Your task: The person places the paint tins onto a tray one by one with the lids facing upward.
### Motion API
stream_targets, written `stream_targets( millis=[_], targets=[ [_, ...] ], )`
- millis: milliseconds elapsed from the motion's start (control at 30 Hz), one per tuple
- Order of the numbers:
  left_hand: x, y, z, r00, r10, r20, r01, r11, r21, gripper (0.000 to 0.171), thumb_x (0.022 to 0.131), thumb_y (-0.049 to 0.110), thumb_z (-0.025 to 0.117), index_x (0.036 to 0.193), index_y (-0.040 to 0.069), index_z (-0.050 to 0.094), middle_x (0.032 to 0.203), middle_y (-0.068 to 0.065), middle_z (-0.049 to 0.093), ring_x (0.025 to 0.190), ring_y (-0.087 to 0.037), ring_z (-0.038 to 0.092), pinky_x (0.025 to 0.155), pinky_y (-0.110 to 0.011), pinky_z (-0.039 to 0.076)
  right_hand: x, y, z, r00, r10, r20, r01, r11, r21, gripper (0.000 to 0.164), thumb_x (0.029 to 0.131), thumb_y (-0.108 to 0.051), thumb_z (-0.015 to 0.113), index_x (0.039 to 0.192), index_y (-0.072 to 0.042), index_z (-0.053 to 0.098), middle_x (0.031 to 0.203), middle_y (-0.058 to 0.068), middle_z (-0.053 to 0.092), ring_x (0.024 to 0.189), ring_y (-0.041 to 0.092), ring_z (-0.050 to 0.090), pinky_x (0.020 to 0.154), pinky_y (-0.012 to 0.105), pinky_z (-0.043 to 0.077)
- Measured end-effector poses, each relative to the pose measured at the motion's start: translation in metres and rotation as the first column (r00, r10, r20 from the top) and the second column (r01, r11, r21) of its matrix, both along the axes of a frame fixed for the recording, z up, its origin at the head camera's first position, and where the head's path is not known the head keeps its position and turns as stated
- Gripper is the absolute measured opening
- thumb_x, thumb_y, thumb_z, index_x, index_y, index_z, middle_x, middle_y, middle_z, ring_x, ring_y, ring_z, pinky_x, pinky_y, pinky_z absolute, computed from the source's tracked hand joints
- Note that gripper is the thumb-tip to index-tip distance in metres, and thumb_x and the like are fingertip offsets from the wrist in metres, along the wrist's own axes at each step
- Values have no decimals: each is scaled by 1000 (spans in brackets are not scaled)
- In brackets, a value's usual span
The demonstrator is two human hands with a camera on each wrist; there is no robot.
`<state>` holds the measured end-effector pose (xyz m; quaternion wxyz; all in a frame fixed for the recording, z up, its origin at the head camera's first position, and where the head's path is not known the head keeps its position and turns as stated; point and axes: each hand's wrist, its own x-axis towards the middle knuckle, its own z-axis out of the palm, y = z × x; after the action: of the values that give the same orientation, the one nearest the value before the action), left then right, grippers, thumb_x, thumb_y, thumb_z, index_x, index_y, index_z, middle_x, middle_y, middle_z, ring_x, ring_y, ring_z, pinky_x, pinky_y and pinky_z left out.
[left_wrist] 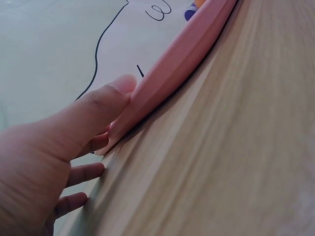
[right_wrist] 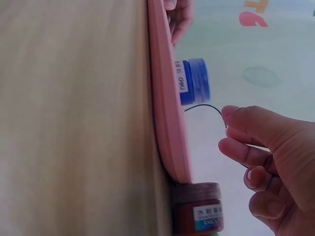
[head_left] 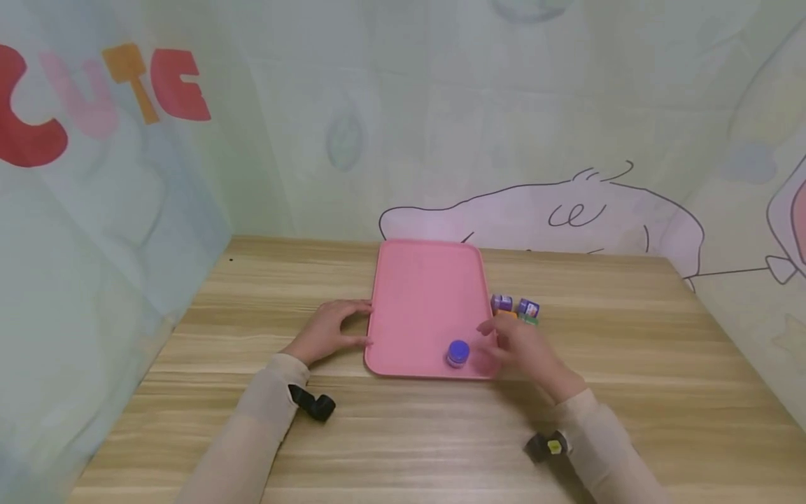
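A pink tray [head_left: 418, 294] lies on the wooden table, and a blue-lidded paint jar [head_left: 458, 353] stands upright near its front right corner. My left hand [head_left: 330, 329] is at the tray's left side, thumb and fingers spread along the rim; in the left wrist view the thumb [left_wrist: 110, 96] meets the tray's edge. Over the right rim hovers my right hand [head_left: 519, 346], its fingers loosely bent and nothing between them. The right wrist view shows the same blue jar [right_wrist: 192, 81] on the tray, apart from the fingertips.
Several small paint jars stand to the tray's right, among them a purple one [head_left: 502, 302], a blue-purple one [head_left: 528, 307] and a green one [head_left: 529, 319], partly hidden by my right hand. A dark red jar [right_wrist: 197, 216] shows by the tray's corner. A printed cloth [head_left: 302, 140] hangs behind the table.
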<state>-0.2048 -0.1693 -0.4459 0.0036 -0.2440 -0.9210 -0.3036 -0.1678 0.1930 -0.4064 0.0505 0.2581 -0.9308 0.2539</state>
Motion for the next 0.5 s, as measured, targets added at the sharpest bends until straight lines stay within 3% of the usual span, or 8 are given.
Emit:
stream_targets(
  millis=[167, 500],
  targets=[
    [0, 0, -1, 1000, -4, -11, 4, 1000, 7, 61, 78, 40, 77, 131, 14, 60, 143, -5, 54, 133, -29, 48, 114, -50, 34, -4, 8, 5, 999, 12, -46, -10, 999, 32, 20, 82, -7, 74, 101, -2, 70, 96, 10, 71, 86, 23, 67, 76, 35, 59],
    [0, 0, 0, 1000, -2, 0, 2, 1000, 20, 60, 78, 39, 78, 130, 14, 60, 143, -5, 53, 134, -29, 47, 115, -49, 34, -7, 28, 11, 999, -53, 9, 52, 994, 95, 23, 81, -15, 77, 101, -5, 71, 97, 9, 71, 84, 21, 64, 75, 38, 57]
  ],
)
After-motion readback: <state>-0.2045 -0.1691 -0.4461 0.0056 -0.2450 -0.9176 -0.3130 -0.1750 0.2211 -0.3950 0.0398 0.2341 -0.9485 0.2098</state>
